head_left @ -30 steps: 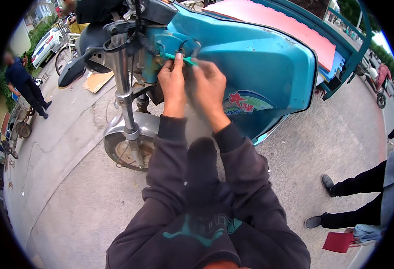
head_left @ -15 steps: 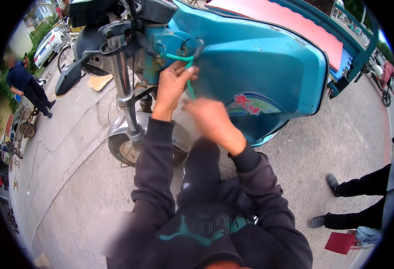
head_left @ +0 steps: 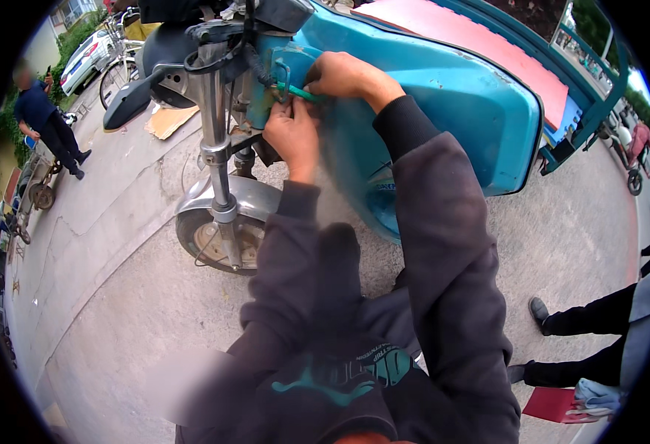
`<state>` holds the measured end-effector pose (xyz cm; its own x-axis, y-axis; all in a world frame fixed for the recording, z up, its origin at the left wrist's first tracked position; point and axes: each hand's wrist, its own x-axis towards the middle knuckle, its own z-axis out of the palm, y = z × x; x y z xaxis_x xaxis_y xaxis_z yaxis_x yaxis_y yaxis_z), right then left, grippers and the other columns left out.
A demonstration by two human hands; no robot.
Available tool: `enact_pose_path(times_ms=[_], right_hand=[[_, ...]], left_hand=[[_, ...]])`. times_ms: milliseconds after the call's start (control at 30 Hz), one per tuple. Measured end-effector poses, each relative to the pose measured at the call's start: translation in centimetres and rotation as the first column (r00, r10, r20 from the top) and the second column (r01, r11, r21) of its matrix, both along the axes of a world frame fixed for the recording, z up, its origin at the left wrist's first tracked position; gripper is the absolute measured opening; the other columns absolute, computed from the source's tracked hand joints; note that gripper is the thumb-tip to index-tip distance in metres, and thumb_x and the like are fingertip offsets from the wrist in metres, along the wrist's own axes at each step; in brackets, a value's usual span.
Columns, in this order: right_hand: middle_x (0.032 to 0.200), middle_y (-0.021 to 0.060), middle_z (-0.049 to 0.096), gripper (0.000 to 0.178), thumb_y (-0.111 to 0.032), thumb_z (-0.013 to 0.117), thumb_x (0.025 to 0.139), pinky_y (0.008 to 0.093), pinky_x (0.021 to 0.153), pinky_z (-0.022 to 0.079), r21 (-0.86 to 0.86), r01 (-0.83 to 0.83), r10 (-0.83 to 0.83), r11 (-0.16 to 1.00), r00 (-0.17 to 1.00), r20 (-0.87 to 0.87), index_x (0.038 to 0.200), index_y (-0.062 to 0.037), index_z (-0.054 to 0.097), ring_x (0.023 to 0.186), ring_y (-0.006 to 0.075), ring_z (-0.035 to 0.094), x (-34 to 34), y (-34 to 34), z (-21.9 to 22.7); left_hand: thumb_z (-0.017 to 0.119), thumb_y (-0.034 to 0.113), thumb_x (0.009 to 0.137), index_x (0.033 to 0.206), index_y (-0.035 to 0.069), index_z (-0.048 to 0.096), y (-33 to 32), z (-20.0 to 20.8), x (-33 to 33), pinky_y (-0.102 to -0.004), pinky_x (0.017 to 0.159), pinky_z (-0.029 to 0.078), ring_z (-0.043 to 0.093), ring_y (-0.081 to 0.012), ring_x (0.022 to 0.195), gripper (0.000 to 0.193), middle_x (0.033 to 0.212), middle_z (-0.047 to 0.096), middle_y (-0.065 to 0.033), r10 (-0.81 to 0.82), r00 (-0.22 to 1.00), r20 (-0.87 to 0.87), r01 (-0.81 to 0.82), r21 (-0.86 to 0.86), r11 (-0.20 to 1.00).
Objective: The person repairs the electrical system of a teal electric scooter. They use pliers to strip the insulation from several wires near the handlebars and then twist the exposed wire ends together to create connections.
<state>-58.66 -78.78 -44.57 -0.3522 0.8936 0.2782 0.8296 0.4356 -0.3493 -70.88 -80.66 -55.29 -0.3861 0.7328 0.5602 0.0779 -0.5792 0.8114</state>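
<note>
A short green cord point(head_left: 304, 94) runs by a small metal loop point(head_left: 283, 80) on the teal front of a cargo tricycle point(head_left: 443, 126). My left hand point(head_left: 294, 142) reaches up from below, its fingertips pinched at the cord beside the loop. From the right, my right hand point(head_left: 348, 76) comes over the cord with bent fingers, closed on its other end. Part of the cord is hidden behind my fingers. Just left of my hands stands the chrome front fork point(head_left: 214, 133), above the front wheel point(head_left: 217, 240).
A black mirror point(head_left: 127, 103) juts out left of the fork. Pink foam mats point(head_left: 480, 55) lie in the cargo bed. One person point(head_left: 36, 111) stands at far left; another person's legs point(head_left: 587, 314) are at right, beside a red folder point(head_left: 547, 405). Cardboard point(head_left: 169, 120) lies on the pavement.
My right hand has moved up from below the cord to beside the metal loop. My left hand has shifted slightly lower and right. The cord's hanging end no longer shows.
</note>
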Motion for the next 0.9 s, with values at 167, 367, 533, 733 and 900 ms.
enact_pose_path(times_ms=[167,367,533,733,900], right_hand=[[0.096,0.0185,0.074,0.032,-0.025,0.07,0.085,0.038,0.081,0.053,-0.06,-0.045,0.038,0.997,0.993,-0.114,0.106,-0.0018,0.074,0.089,0.0309,0.07,0.5,0.4,0.7],[0.09,0.0174,0.073,0.03,-0.022,0.067,0.089,0.0374,0.078,0.053,0.221,0.209,-0.096,0.953,0.896,-0.434,0.103,0.003,0.072,0.083,0.0267,0.07,-0.3,-1.2,-0.9],[0.086,0.0133,0.073,0.028,-0.019,0.061,0.095,0.0321,0.072,0.052,0.343,0.208,0.132,0.916,0.652,-0.747,0.102,0.0068,0.068,0.075,0.0175,0.065,-1.4,-4.5,-2.3],[0.079,0.0098,0.071,0.032,-0.021,0.052,0.102,0.0296,0.07,0.051,0.302,0.354,0.265,0.885,0.149,-0.953,0.102,0.0075,0.068,0.075,0.0132,0.063,-2.1,-12.4,-2.1],[0.085,0.0084,0.069,0.038,-0.027,0.048,0.105,0.0307,0.078,0.051,0.017,0.248,-0.003,0.969,0.078,-0.997,0.107,0.0071,0.066,0.084,0.0134,0.062,-5.0,-17.2,-10.2]], left_hand=[[0.069,0.009,0.091,0.093,-0.006,0.065,-0.5,2.2,1.2,-0.0236,0.054,0.05,0.067,-0.0143,0.061,0.016,0.078,0.071,-0.009,-0.146,0.908,0.393,0.158,0.001,0.987],[0.069,0.023,0.094,0.101,-0.008,0.063,-2.2,-0.4,0.0,-0.0296,0.077,0.051,0.066,-0.0161,0.088,0.032,0.097,0.07,-0.0124,-0.121,0.975,0.186,0.111,0.062,0.992],[0.06,0.054,0.095,0.12,-0.005,0.059,-2.6,2.9,-0.5,-0.0332,0.088,0.045,0.06,-0.0188,0.103,0.064,0.114,0.064,-0.0115,-0.333,0.893,0.302,0.417,-0.283,0.864],[0.046,0.045,0.102,0.125,0.001,0.054,-2.7,0.9,-0.8,-0.0372,0.092,0.051,0.063,-0.0247,0.111,0.05,0.124,0.063,-0.017,-0.566,0.67,0.481,0.706,-0.175,0.686],[0.052,0.028,0.102,0.124,0.001,0.055,-2.1,2.7,-2.2,-0.0346,0.088,0.055,0.068,-0.0224,0.103,0.035,0.115,0.068,-0.0167,-0.757,0.539,0.37,0.838,-0.144,0.526]])
